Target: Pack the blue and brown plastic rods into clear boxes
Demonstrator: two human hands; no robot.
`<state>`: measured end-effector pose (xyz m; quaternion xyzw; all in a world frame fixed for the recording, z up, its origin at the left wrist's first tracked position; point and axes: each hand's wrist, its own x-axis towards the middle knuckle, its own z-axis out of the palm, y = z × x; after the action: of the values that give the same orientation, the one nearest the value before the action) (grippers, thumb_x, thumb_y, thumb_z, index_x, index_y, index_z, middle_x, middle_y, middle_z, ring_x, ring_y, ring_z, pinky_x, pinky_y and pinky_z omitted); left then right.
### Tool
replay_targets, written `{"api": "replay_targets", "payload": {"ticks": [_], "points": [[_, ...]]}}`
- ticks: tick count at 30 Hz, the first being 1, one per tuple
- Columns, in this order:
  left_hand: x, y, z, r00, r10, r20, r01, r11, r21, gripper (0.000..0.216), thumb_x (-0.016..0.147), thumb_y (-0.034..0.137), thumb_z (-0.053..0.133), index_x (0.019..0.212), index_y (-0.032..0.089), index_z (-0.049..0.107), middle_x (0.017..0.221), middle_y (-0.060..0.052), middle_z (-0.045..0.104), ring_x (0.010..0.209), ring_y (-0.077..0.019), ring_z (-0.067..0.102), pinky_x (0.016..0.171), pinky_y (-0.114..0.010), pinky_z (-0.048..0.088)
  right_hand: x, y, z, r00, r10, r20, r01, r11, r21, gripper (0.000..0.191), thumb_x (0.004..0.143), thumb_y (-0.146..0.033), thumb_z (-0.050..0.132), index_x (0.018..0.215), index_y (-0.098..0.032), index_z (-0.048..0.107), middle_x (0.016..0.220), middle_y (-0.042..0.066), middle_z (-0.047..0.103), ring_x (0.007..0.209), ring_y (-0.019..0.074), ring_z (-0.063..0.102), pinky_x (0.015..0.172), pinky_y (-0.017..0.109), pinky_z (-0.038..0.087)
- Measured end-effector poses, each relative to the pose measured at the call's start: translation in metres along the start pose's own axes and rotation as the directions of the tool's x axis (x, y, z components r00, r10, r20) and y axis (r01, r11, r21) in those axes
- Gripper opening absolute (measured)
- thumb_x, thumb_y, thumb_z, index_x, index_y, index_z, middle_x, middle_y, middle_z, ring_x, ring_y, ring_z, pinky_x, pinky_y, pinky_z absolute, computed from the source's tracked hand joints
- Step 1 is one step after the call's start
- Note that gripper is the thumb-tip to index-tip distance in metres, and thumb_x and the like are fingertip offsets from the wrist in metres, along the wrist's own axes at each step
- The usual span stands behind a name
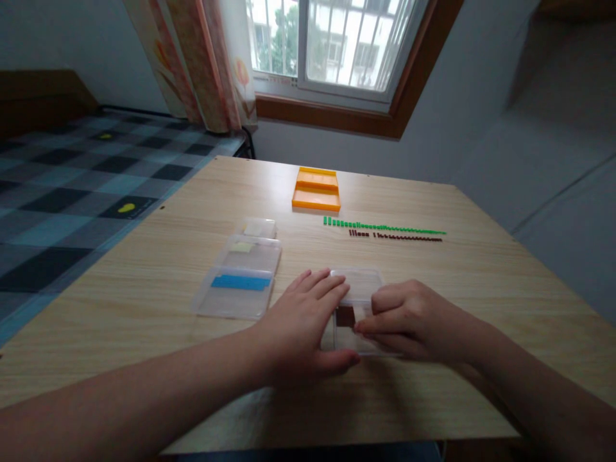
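A clear plastic box (pixel 359 282) lies on the table in front of me, with a block of dark brown pieces (pixel 344 316) inside its near compartment. My left hand (pixel 301 330) rests along the box's left side, fingers stretched toward the far part and thumb apart near the front edge. Over the right part of the box, my right hand (pixel 416 317) is closed, thumb and index finger pinched at the right edge of the brown pieces. Whatever sits between those fingertips is too small to make out. The right hand hides part of the box.
Left of the box is another clear case (pixel 240 301) with a blue strip (pixel 240 282) of pieces. Behind stand an orange two-part tray (pixel 316 197), a row of small green pieces (pixel 380 226) and a brown row (pixel 404 237). A checkered bed (pixel 96 167) borders the table's left.
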<state>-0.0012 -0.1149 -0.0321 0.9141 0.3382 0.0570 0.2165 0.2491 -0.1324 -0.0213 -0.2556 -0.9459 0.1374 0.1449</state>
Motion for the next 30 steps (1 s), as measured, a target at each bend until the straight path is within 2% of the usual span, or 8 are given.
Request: {"api": "replay_targets", "payload": {"ticks": [5, 15, 21, 26, 30], "points": [[0.0001, 0.0006, -0.0014, 1.000, -0.009, 0.012, 0.009, 1.000, 0.020, 0.095, 0.081, 0.062, 0.075, 0.155, 0.011, 0.043, 0.165, -0.019, 0.037, 0.156, -0.0382, 0.027, 0.128, -0.056, 0.019, 0.0003, 0.0004, 0.0019, 0.999, 0.003, 0.042, -0.003, 1.000, -0.013, 0.026, 0.104, -0.026, 0.052, 0.107, -0.024, 0.078, 0.075, 0.000, 0.062, 0.066, 0.0132, 0.054, 0.062, 0.030, 0.032], [-0.0005, -0.0019, 0.0012, 1.000, 0.001, -0.005, -0.001, 1.000, 0.005, 0.094, 0.081, 0.064, 0.073, 0.155, 0.013, 0.044, 0.165, -0.018, 0.037, 0.156, -0.0390, 0.026, 0.127, -0.058, 0.019, 0.0021, -0.0011, 0.0014, 0.999, 0.003, 0.034, -0.002, 1.000, -0.030, 0.029, 0.106, -0.028, 0.048, 0.107, -0.025, 0.078, 0.073, 0.000, 0.061, 0.064, 0.0129, 0.052, 0.062, 0.030, 0.032], [-0.0003, -0.0025, 0.0010, 0.999, 0.021, -0.026, -0.022, 0.999, -0.034, 0.092, 0.081, 0.062, 0.074, 0.154, 0.014, 0.045, 0.165, -0.018, 0.038, 0.155, -0.0397, 0.027, 0.127, -0.058, 0.018, 0.0007, -0.0005, -0.0045, 0.999, 0.043, 0.022, -0.044, 0.998, 0.047, 0.029, 0.104, -0.023, 0.049, 0.100, -0.018, 0.077, 0.073, 0.001, 0.058, 0.061, 0.0112, 0.048, 0.058, 0.027, 0.032], [0.0009, 0.0000, -0.0012, 1.000, -0.006, 0.008, 0.006, 1.000, 0.001, 0.095, 0.082, 0.063, 0.073, 0.155, 0.010, 0.044, 0.165, -0.019, 0.037, 0.156, -0.0393, 0.026, 0.128, -0.057, 0.018, 0.0019, -0.0020, -0.0027, 0.999, 0.050, 0.013, -0.050, 0.999, 0.011, 0.028, 0.101, -0.022, 0.050, 0.093, -0.017, 0.077, 0.071, 0.001, 0.056, 0.059, 0.0119, 0.046, 0.057, 0.028, 0.031], [0.0000, -0.0015, 0.0003, 1.000, 0.012, -0.007, -0.012, 1.000, -0.014, 0.093, 0.082, 0.063, 0.073, 0.155, 0.013, 0.044, 0.165, -0.019, 0.037, 0.155, -0.0388, 0.027, 0.127, -0.057, 0.018, 0.0036, -0.0037, 0.0003, 0.997, 0.065, 0.032, -0.064, 0.997, -0.039, 0.030, 0.103, -0.022, 0.048, 0.088, -0.018, 0.075, 0.072, 0.001, 0.056, 0.060, 0.0121, 0.046, 0.058, 0.029, 0.030]]}}
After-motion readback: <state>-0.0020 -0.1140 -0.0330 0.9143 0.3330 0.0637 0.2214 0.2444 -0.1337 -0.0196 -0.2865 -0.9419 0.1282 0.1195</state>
